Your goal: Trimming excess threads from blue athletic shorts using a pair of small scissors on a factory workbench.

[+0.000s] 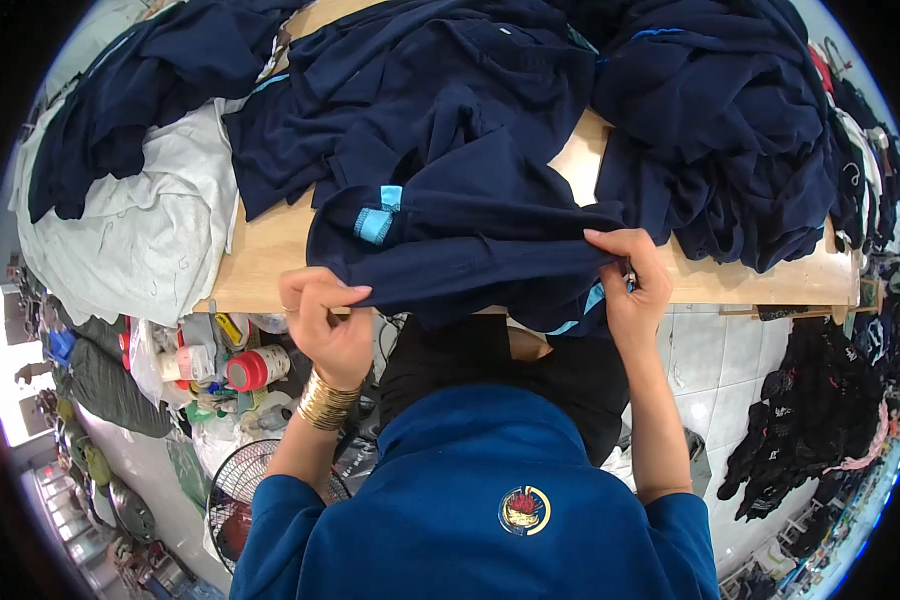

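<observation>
A dark navy garment (470,225) with light blue patches on its left part lies over the near edge of the wooden table (245,270). My left hand (325,320) pinches its near edge between thumb and fingers, on the left. On the right, my right hand (632,285) grips the same stretch of cloth, its thumb and fingers closed on the fold. Between both hands the edge is drawn out nearly straight. A light blue strip shows beside my right hand. Which part of the garment this edge belongs to, I cannot tell.
More navy garments (720,130) are heaped at the right of the table, and others (160,90) at the far left. White cloth (130,220) hangs over the left edge. Below stand a red-lidded jar (255,368) and a fan (240,490). Black clothes (805,410) lie at the right.
</observation>
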